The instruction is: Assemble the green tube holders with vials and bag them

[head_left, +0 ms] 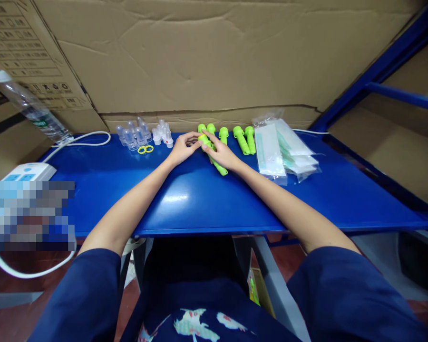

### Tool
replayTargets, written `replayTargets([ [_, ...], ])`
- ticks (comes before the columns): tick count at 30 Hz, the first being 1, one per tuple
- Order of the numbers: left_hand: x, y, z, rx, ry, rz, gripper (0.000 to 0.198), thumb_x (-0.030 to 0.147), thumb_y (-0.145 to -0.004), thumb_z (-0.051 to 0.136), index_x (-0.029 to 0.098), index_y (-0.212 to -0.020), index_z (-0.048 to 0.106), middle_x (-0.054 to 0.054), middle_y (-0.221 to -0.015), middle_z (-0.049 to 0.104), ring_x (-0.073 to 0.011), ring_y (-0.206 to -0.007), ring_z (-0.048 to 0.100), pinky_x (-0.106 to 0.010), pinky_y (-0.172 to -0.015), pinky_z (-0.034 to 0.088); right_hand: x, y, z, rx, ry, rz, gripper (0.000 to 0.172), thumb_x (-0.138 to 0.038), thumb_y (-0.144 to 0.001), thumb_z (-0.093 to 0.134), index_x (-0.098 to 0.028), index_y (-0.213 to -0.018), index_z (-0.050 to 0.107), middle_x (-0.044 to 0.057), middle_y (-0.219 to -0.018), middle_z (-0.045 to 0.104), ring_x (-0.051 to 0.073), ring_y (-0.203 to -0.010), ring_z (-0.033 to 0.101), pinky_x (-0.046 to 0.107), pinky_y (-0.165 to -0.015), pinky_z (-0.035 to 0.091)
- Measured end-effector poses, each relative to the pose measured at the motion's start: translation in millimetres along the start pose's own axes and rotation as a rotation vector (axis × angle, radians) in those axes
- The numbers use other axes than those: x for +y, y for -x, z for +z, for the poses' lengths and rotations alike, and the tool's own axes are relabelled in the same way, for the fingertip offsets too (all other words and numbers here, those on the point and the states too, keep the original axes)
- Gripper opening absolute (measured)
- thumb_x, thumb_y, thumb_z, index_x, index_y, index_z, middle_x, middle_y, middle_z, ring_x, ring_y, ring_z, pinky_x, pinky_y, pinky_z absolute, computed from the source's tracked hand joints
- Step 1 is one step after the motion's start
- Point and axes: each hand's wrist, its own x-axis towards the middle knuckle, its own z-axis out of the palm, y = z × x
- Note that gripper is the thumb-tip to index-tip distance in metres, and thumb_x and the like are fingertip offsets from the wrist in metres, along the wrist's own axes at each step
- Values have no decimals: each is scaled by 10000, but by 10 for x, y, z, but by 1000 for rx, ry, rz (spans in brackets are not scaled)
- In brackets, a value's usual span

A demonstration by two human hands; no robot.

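Note:
Between my two hands a lime-green flashlight (pixel 220 168) is tilted, its head toward the upper left and its handle toward the lower right. My right hand (pixel 221 154) is closed around its body. My left hand (pixel 182 148) has its fingers and thumb pinched at the head end, where a yellow ring (pixel 202 137) shows. Behind my hands stand more green flashlights (pixel 223 135), and two others (pixel 240 140) lie just to the right. Left of my left hand are two loose yellow rings (pixel 145 149), several clear plastic caps (pixel 131 137) and several small white-based parts (pixel 163 134).
Clear plastic packets (pixel 271 149) lie on the blue table (pixel 185 204) at the right. A water bottle (pixel 39 114), a white cable (pixel 100 133) and a power strip (pixel 28 172) are at the left. Cardboard (pixel 199 61) walls off the back; a blue frame bar (pixel 364 71) slants at the right.

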Motion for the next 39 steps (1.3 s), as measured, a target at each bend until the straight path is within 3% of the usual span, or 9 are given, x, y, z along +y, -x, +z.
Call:
replayTargets([
  [2,-11,3,-26,-32,15,-4,468,491,-786,894,158,-1097,784,-118,-1181,838,-247,-1140,790,-325,-1017,579,-3,-9,-5,15,20,-33,774,-826,-959,505,-220,-1426,622,170,-1428,687,352,-1316,664,606,-1150,518],
  [5,-21,1,-51,-42,55,-14,630,604,-685,938,148,-1102,811,-140,-1200,835,-298,-1198,779,-389,-1086,577,-14,-6,14,61,11,-34,821,-863,-934,492,-196,-1395,622,205,-1471,644,369,-1411,588,600,-1203,472],
  [8,-16,-2,-51,-18,58,-22,641,614,-677,940,151,-1109,836,-137,-1212,833,-323,-1214,775,-444,-1130,571,-37,15,50,87,-39,24,850,-890,-905,502,-211,-1408,590,216,-1518,589,369,-1284,665,554,-1001,616],
  [11,5,-4,-42,12,5,-25,562,566,-708,938,177,-1105,855,-105,-1211,833,-335,-1223,771,-469,-1135,574,-62,36,67,58,-120,104,893,-921,-848,555,-246,-1432,553,202,-1515,591,294,-907,760,476,-720,659],
  [16,31,10,-38,63,-89,14,434,502,-821,874,204,-1136,863,-85,-1204,829,-333,-1233,770,-446,-1115,584,-95,50,59,29,-173,223,924,-950,-823,570,-227,-1395,512,104,-913,742,264,-626,715,460,-596,632],
  [22,83,72,7,99,-142,60,299,378,-929,794,228,-1181,851,-44,-1261,807,-298,-1237,771,-409,-1112,588,-128,57,62,53,-221,180,940,-1045,-770,467,-266,-1295,461,220,-1487,601,167,-616,683,367,-478,576],
  [30,123,107,55,129,-237,64,235,269,-958,765,251,-1175,853,-14,-1269,800,-292,-1238,768,-414,-1132,579,-132,43,89,94,-203,205,1008,-1023,-763,520,-264,-1425,473,216,-1475,619,187,-609,710,389,-536,600],
  [36,111,133,121,188,-331,86,233,267,-993,723,266,-1185,854,-35,-1269,799,-309,-1255,757,-423,-1134,571,-269,79,62,125,-129,221,940,-954,-819,553,-168,-1329,618,139,-893,766,287,-603,737,443,-597,617],
  [39,110,139,143,204,-353,65,228,277,-996,719,289,-1177,857,-31,-1271,801,-311,-1252,758,-433,-1135,569,-308,90,66,165,-107,215,868,-940,-827,558,-198,-1268,646,109,-842,768,286,-581,728,456,-601,628],
])
